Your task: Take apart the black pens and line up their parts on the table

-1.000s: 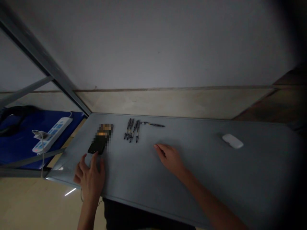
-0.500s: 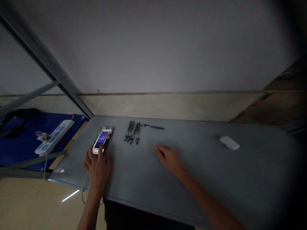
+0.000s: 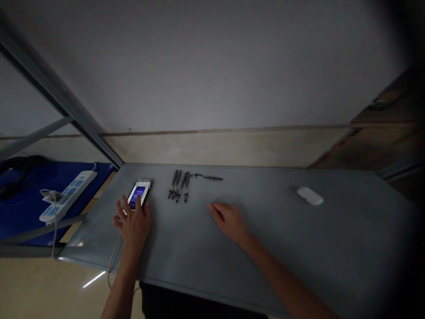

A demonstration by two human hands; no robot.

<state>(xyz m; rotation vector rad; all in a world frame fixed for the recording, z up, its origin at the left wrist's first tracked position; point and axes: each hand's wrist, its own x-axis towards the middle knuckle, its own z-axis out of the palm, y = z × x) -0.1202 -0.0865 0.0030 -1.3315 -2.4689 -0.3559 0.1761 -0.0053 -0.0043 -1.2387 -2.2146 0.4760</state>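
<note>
My left hand (image 3: 133,223) hovers over the lower end of a lit smartphone (image 3: 137,191), fingers spread, with the index fingertip at the blue-and-white screen. Whether that fingertip presses the glass I cannot tell. The phone lies on the grey table (image 3: 186,239), and part of it is hidden by my fingers. My right hand (image 3: 230,220) rests on the tabletop with its fingers curled in and the thumb against them; nothing shows in it. Beyond and between the hands, several black pens (image 3: 181,187) lie roughly side by side. Another black pen (image 3: 209,177) is turned sideways near their far ends.
A white computer mouse (image 3: 310,196) lies on the right part of the table. At left, a white power strip (image 3: 68,195) with a plugged-in charger sits on a blue surface (image 3: 23,212). A pale cable (image 3: 114,259) hangs at the table's front edge. Metal posts and a wall stand behind.
My left index finger has moved farther up the phone's screen, and the other fingers are more spread. My right hand stays where it was. The whole view has shifted slightly.
</note>
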